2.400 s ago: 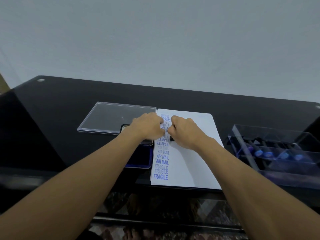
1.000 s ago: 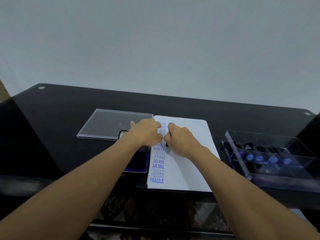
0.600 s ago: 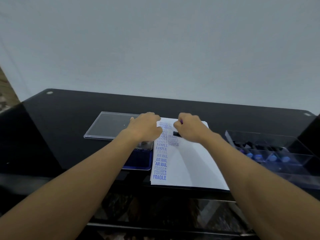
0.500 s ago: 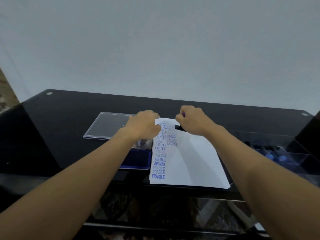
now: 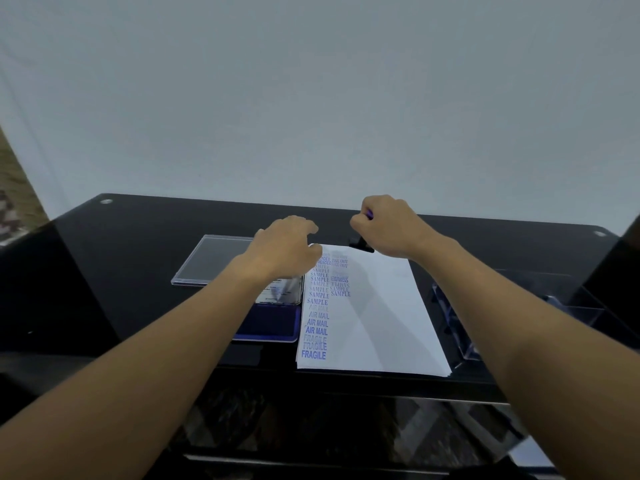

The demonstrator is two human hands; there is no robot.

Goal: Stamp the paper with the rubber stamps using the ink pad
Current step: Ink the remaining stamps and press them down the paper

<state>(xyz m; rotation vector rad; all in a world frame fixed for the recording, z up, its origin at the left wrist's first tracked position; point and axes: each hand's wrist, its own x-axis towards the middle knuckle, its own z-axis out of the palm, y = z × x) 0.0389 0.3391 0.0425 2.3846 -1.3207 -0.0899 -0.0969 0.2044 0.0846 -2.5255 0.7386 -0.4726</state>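
Right hand (image 5: 391,226) grips one stamp (image 5: 362,244) (black-based) by one paper (image 5: 381,313); left hand (image 5: 284,247) relaxed.

paper (image 5: 377,317) stamped in blue, FRAGILE, AIR MAIL, SAMPLE, upper stamps too blurred

There is one white paper sheet (image 5: 381,323), with one blue rectangular ink pad (image 5: 270,325) on its left and one black rubber stamp (image 5: 360,244) at its far edge. One clear flat plastic lid (image 5: 214,261) lies far left, and one clear plastic box (image 5: 462,341) lies right.
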